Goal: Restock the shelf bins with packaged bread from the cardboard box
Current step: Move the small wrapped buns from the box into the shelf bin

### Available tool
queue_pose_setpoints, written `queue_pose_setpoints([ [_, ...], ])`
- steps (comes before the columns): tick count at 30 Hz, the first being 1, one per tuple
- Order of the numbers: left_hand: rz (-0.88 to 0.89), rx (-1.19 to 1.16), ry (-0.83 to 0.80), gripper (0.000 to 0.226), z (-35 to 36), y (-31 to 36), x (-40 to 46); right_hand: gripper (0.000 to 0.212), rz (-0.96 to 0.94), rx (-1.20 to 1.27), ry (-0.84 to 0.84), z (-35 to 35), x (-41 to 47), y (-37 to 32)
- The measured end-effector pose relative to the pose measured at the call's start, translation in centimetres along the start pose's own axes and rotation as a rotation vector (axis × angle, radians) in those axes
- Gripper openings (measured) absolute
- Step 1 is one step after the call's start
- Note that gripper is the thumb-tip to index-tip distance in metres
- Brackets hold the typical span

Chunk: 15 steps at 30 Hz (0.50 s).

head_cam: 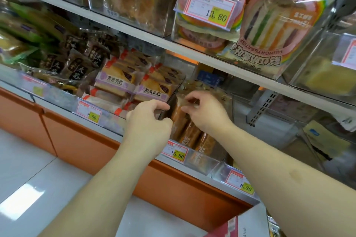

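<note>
A clear shelf bin (202, 159) on the lower shelf holds several brown packaged breads (189, 134) standing on edge. My left hand (149, 119) grips the bin's dark left divider wall with curled fingers. My right hand (204, 110) pinches the clear wrapper top of a bread pack (179, 115) at the left side of that bin. A corner of the cardboard box (248, 223) shows at the bottom edge, below my right forearm.
Left of the bin lie purple-labelled sandwich breads (152, 87) and dark-wrapped packs (77, 67). The upper shelf carries rainbow sandwich packs (277, 25) in clear bins. Price tags (177, 153) line the shelf edge. An orange cabinet front (86, 140) and white floor lie below.
</note>
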State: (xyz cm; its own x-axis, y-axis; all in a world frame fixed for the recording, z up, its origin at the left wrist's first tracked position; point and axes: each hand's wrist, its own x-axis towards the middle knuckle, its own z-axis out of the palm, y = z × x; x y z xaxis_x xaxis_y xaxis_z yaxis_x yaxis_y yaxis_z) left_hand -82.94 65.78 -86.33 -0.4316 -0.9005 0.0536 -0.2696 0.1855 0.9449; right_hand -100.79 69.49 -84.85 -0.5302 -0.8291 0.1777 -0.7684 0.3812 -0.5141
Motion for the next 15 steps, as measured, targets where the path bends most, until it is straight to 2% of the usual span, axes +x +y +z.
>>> queue_pose_setpoints([
  [2,0.008,0.026,-0.001,0.033,0.1,0.0,0.0,0.03,0.0,-0.068,-0.033,1.0,0.4,0.1],
  [6,0.031,0.08,0.002,0.033,0.2,-0.2,0.2,0.035,-0.035,-0.203,0.024,1.9,0.7,0.1],
  [10,0.04,0.077,-0.018,0.034,0.3,-0.6,0.4,0.053,-0.025,-0.06,0.043,0.5,-0.4,0.3],
  [15,0.103,0.128,-0.046,0.037,0.3,-0.7,-0.4,0.05,-0.039,0.071,0.125,-3.4,-4.2,1.6],
])
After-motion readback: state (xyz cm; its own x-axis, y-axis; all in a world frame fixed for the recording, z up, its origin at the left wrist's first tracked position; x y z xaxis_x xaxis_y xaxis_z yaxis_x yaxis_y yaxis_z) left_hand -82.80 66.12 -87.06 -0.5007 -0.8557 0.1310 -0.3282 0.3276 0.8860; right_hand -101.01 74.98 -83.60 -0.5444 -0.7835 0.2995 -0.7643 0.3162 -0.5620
